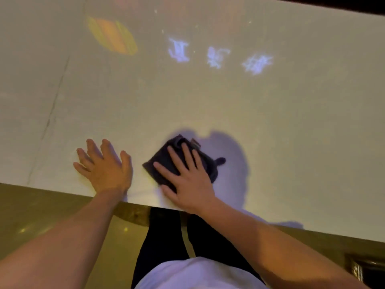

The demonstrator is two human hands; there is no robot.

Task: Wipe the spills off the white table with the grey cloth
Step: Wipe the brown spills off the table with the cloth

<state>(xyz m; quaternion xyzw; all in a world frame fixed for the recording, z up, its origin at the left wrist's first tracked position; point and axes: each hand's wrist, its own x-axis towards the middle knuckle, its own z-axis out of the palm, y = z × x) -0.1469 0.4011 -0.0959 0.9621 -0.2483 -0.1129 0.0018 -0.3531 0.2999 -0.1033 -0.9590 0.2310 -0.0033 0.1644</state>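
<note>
White shirt (193,274) at the bottom edge, closest to the lens; dark trousers (166,232) below it against a brownish floor (41,207).

Both bare forearms reach forward over the near edge of the white table (208,105).

Left hand (105,166): palm down, flat on the tabletop near the edge, fingers spread wide, holding nothing.

Right hand (185,176): palm down on the grey cloth (164,161), fingers (174,157) extended and a little apart, pressing it flat rather than gripping it. Thumb lies at the cloth's near corner.

Cloth: dark, folded into a rough square, lying on the table just right of the left hand, not touching it. A small tag and a loose tail stick out on its far-right side. Bluish shadow spreads on the table behind and to the right of it.

Farther across the table: an orange-and-yellow striped patch of light (112,36) at far left, three pale bluish-white marks (216,56) in a row to its right. Whether these are spills or projected light, cannot tell. A thin dark line (52,109) runs along the left of the tabletop.
</note>
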